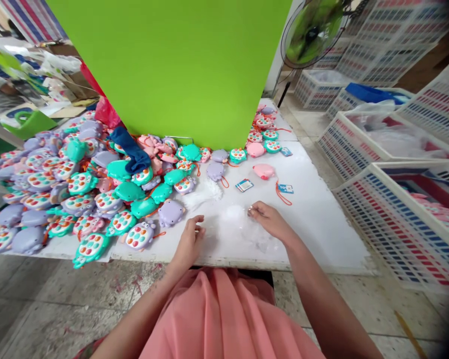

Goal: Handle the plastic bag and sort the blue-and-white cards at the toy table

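My right hand [269, 219] pinches the edge of a clear plastic bag [260, 242] that lies crumpled on the white table [325, 234]. My left hand [190, 242] hovers by the bag's left side, its fingers loosely bent and apart, holding nothing. Beyond my hands are a small stack of cards [244, 185] and a pink animal-shaped toy [264, 171], whose orange cord leads to a blue tag [285, 188]. A bunched pile of clear plastic bags [204, 194] sits farther left. Near my left hand rests a purple toy [171, 213].
A big heap of green, purple and pink toys [78, 184] covers the table's left side, with a dark blue cloth [129, 149] on it. A tall green panel [179, 70] stands behind. White plastic crates [389, 224] and a fan [310, 35] are at the right.
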Tool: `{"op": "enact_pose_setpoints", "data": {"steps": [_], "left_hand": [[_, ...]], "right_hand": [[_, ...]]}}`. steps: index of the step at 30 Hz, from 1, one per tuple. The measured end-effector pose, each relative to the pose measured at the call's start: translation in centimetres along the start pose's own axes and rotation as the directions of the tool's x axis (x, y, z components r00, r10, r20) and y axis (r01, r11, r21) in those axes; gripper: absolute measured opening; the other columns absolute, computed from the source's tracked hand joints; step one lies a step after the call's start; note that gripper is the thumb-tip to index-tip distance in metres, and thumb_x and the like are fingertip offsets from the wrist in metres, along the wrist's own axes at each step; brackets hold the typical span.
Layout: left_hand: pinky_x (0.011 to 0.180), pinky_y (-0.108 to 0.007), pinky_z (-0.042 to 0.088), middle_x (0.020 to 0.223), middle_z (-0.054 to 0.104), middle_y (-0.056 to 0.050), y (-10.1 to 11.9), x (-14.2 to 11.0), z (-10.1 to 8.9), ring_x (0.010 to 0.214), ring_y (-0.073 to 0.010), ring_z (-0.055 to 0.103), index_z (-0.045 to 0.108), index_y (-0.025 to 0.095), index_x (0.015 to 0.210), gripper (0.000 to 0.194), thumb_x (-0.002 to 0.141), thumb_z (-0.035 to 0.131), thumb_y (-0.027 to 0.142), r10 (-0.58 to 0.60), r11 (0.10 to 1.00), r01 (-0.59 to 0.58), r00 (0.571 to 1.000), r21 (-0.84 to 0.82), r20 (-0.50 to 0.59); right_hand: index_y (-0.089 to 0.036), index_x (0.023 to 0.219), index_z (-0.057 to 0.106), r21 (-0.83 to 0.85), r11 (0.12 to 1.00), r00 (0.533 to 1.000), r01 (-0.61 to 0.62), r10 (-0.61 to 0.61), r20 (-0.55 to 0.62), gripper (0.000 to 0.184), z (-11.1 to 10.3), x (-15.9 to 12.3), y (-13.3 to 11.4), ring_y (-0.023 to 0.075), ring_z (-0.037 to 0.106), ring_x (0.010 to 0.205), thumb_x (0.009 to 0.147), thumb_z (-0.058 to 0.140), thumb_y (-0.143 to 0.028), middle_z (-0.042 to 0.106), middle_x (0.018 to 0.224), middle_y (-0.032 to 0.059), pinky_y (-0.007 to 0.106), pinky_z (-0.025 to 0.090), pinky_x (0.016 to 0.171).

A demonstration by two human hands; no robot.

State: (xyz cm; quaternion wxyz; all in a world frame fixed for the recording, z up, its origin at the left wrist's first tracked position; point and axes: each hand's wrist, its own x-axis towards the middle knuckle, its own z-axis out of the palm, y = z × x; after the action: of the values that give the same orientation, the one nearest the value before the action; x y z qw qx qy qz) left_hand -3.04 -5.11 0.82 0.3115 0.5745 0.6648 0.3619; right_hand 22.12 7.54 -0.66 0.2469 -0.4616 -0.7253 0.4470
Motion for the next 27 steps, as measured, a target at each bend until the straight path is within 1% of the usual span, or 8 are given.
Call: {"op": "enact_pose_setpoints", "data": {"steps": [3, 6, 9, 13, 16, 20, 24, 27], "left_hand": [[0.072, -0.032, 0.05, 0.116, 0.052, -0.01, -0.9, 0.3, -0.1, 0.082, -0.0145, 0.056, 0.044, 0.017, 0.116, 0.03, 0.086, 0.043, 0.025, -0.116, 0.98, 0.117, 0.993, -0.163, 0.015], [0.076, -0.034, 0.051, 0.113, 0.056, -0.011, -1.2, 0.6, 0.3, 0.086, -0.0164, 0.058, 0.047, 0.015, 0.115, 0.037, 0.08, 0.053, 0.026, -0.168, 0.945, 0.208, 0.971, -0.251, 0.171], [0.089, -0.04, 0.046, 0.124, 0.053, -0.015, -0.6, 1.0, 1.5, 0.107, -0.0225, 0.054, 0.042, 0.016, 0.125, 0.058, 0.074, 0.065, 0.029, -0.098, 0.927, 0.191, 0.954, -0.323, 0.283], [0.098, -0.044, 0.039, 0.138, 0.04, -0.018, 1.4, 2.6, 3.5, 0.127, -0.0267, 0.039, 0.02, 0.021, 0.141, 0.086, 0.071, 0.071, 0.03, 0.034, 0.888, 0.079, 0.971, -0.453, 0.237], [0.095, -0.041, 0.041, 0.128, 0.05, -0.014, 3.1, 4.0, 4.2, 0.118, -0.0238, 0.048, 0.024, 0.021, 0.14, 0.073, 0.079, 0.064, 0.028, 0.089, 0.888, -0.01, 0.985, -0.459, 0.151], [0.09, -0.035, 0.044, 0.109, 0.06, -0.008, 4.9, 5.3, 3.2, 0.1, -0.0183, 0.057, 0.041, 0.019, 0.129, 0.045, 0.086, 0.051, 0.025, 0.133, 0.931, -0.102, 0.989, -0.35, 0.065], [0.091, -0.034, 0.044, 0.113, 0.061, -0.008, 4.9, 5.5, 2.0, 0.104, -0.0185, 0.056, 0.044, 0.02, 0.128, 0.041, 0.088, 0.049, 0.024, 0.2, 0.934, -0.146, 0.971, -0.327, 0.135], [0.092, -0.034, 0.043, 0.117, 0.061, -0.009, 4.0, 5.4, 2.0, 0.108, -0.0189, 0.056, 0.044, 0.019, 0.128, 0.042, 0.087, 0.052, 0.025, 0.19, 0.924, -0.103, 0.96, -0.368, 0.208]], "right_hand": [[-0.02, 0.082, 0.054, 0.187, 0.982, 0.999, -0.005, 0.015, -0.049, 0.019, -0.5, 0.0, 0.2, 0.0184, 0.056, 0.078, 0.083, 0.051, -0.039, 0.062, 0.08, 0.0016, 0.03, 0.04, 0.071], [-0.019, 0.082, 0.055, 0.33, 0.944, 0.992, 0.018, 0.024, -0.122, 0.022, -0.6, -0.2, -0.1, 0.0182, 0.057, 0.078, 0.082, 0.054, -0.041, 0.063, 0.079, 0.0023, 0.031, 0.041, 0.075], [-0.019, 0.082, 0.056, 0.425, 0.903, 0.972, 0.064, 0.04, -0.231, 0.022, 0.0, -0.4, -0.9, 0.0181, 0.057, 0.08, 0.083, 0.055, -0.041, 0.063, 0.081, 0.0028, 0.031, 0.042, 0.078], [-0.019, 0.085, 0.056, 0.51, 0.848, 0.924, 0.144, 0.07, -0.377, 0.02, 1.7, -0.5, -2.2, 0.0185, 0.057, 0.083, 0.085, 0.055, -0.039, 0.062, 0.085, 0.0035, 0.033, 0.043, 0.081], [-0.02, 0.089, 0.055, 0.52, 0.834, 0.897, 0.184, 0.074, -0.435, 0.021, 2.9, -0.7, -3.1, 0.0197, 0.058, 0.085, 0.087, 0.052, -0.041, 0.062, 0.089, 0.0052, 0.035, 0.045, 0.081], [-0.021, 0.095, 0.054, 0.544, 0.807, 0.885, 0.23, 0.06, -0.462, 0.022, 3.2, -1.3, -3.3, 0.0199, 0.059, 0.085, 0.085, 0.056, -0.04, 0.063, 0.092, 0.005, 0.034, 0.046, 0.079], [-0.022, 0.106, 0.055, 0.567, 0.796, 0.909, 0.214, 0.05, -0.414, 0.031, 2.8, -1.9, -2.5, 0.0187, 0.059, 0.084, 0.08, 0.064, -0.037, 0.063, 0.095, 0.0034, 0.032, 0.046, 0.079], [-0.02, 0.105, 0.057, 0.541, 0.823, 0.92, 0.173, 0.061, -0.387, 0.033, 2.8, -2.2, -1.8, 0.0194, 0.059, 0.086, 0.079, 0.066, -0.039, 0.064, 0.098, 0.0051, 0.032, 0.047, 0.079]]}}
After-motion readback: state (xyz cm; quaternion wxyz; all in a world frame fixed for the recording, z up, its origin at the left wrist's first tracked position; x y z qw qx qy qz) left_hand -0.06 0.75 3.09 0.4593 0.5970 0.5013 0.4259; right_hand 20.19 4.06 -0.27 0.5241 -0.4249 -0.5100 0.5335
